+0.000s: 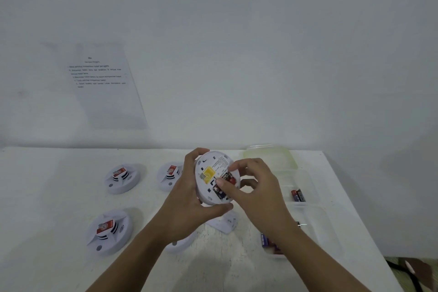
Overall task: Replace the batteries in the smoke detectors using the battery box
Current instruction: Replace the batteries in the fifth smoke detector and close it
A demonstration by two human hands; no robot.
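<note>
so the smoke detector (pixel 208 180) is up off the surface (pixel 59 197), back side facing the camera with the battery bay open. the left hand (pixel 187 199) has a wide grip on it, fingers over the top rim and thumb under the bottom edge. the right hand (pixel 258 187) has a narrow grip, thumb and forefinger closed on the red battery (pixel 230 180) sitting in the bay. imo the detector is a light, hollow, stiff plastic shell, so holding it by the rim is right and keeps the palm off the bay. it looks smooth and a bit slippery, so don't squeeze hard, just cradle it. the battery is small, hard and slick, and is probably held by spring contacts. i'd lever it from one end rather than pull it straight out. the battery box (pixel 317 227) sits just to the right, with spare batteries (pixel 298 195) in it. three more detectors (pixel 122 179) sit on the left.
</note>
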